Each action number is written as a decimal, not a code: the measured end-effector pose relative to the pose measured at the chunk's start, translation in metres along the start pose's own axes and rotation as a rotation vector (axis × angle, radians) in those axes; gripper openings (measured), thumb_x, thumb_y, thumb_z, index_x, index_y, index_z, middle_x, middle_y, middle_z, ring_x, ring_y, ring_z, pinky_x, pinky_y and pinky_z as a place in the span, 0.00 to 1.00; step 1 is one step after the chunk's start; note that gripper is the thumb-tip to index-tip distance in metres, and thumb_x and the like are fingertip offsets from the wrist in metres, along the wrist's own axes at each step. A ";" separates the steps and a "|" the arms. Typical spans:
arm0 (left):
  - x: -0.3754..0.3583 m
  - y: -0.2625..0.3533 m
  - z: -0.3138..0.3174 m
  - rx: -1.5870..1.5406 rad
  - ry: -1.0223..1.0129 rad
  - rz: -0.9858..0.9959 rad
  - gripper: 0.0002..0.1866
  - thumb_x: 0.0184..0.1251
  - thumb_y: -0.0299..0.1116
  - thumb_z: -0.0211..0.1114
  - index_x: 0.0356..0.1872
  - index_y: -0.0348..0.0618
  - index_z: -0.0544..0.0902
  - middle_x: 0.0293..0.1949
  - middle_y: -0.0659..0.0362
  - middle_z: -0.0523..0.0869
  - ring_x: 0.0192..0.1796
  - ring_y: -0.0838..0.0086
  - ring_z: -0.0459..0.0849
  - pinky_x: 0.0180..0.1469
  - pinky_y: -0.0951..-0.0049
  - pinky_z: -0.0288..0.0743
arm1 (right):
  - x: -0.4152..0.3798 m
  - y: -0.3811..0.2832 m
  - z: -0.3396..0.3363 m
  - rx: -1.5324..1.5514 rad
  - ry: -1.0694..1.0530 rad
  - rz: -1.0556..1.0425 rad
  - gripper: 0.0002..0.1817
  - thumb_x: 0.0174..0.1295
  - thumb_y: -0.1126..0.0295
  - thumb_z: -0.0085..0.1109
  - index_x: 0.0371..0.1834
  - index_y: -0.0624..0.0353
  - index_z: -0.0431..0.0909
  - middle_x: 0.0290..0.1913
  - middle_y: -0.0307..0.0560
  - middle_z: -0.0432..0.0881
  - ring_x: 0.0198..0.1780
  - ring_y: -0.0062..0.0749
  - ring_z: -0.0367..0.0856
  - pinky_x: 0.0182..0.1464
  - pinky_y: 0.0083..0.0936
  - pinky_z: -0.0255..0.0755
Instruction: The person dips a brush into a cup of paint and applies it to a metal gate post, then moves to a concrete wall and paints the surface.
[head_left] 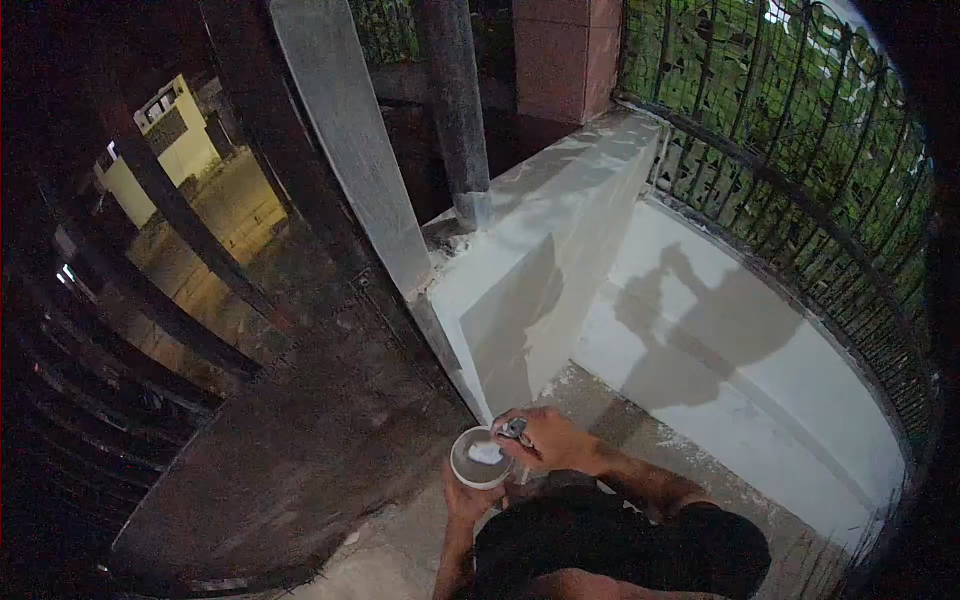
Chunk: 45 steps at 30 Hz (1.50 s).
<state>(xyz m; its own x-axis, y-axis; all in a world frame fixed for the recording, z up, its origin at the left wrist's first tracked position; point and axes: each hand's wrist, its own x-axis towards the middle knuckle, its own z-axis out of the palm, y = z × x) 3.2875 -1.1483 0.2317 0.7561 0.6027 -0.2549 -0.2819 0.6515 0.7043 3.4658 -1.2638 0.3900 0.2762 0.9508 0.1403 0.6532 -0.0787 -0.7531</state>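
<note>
My left hand (468, 503) is wrapped around the side of a small white tub (456, 468), low in the middle of the view. Inside the tub the surface looks grey, with a bright white patch (485, 453) on it. Over the tub's right rim, my right hand (548, 438) is closed around a small tool with a grey end (513, 428). The lower end of this tool points towards the white patch, and I cannot tell its exact kind.
A dark metal gate (330, 430) stands at my left, beside a grey post (350, 130). Ahead is a low white wall (545, 300) with a round pole (455, 110). On the right, a curved white wall (720, 350) carries a metal railing (760, 160). Shadows fall across it.
</note>
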 end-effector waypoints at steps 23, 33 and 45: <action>-0.026 -0.088 0.108 0.706 -0.217 0.351 0.50 0.40 0.42 0.91 0.65 0.35 0.72 0.57 0.49 0.86 0.55 0.62 0.88 0.56 0.61 0.83 | -0.132 0.073 -0.063 0.094 0.438 -0.060 0.12 0.74 0.65 0.64 0.45 0.65 0.81 0.31 0.56 0.86 0.30 0.53 0.86 0.35 0.43 0.77; -0.062 -0.161 0.169 0.698 -0.315 0.233 0.46 0.44 0.38 0.90 0.64 0.35 0.74 0.57 0.53 0.84 0.57 0.66 0.86 0.59 0.61 0.82 | -0.238 0.135 -0.054 0.061 0.577 -0.023 0.08 0.74 0.67 0.64 0.46 0.61 0.81 0.35 0.52 0.86 0.31 0.45 0.87 0.33 0.40 0.76; -0.087 -0.256 0.168 0.944 -0.573 0.403 0.56 0.49 0.53 0.89 0.72 0.36 0.64 0.63 0.48 0.79 0.63 0.61 0.82 0.62 0.59 0.80 | -0.356 0.166 -0.051 -0.099 0.752 0.080 0.14 0.75 0.64 0.62 0.53 0.63 0.79 0.35 0.52 0.87 0.31 0.44 0.88 0.34 0.37 0.78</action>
<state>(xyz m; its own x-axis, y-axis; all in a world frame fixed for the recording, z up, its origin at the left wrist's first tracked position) 3.3937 -1.4452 0.1849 0.9352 0.2352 0.2646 -0.1942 -0.2842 0.9389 3.5118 -1.6308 0.2474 0.7080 0.4835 0.5147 0.6615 -0.1986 -0.7232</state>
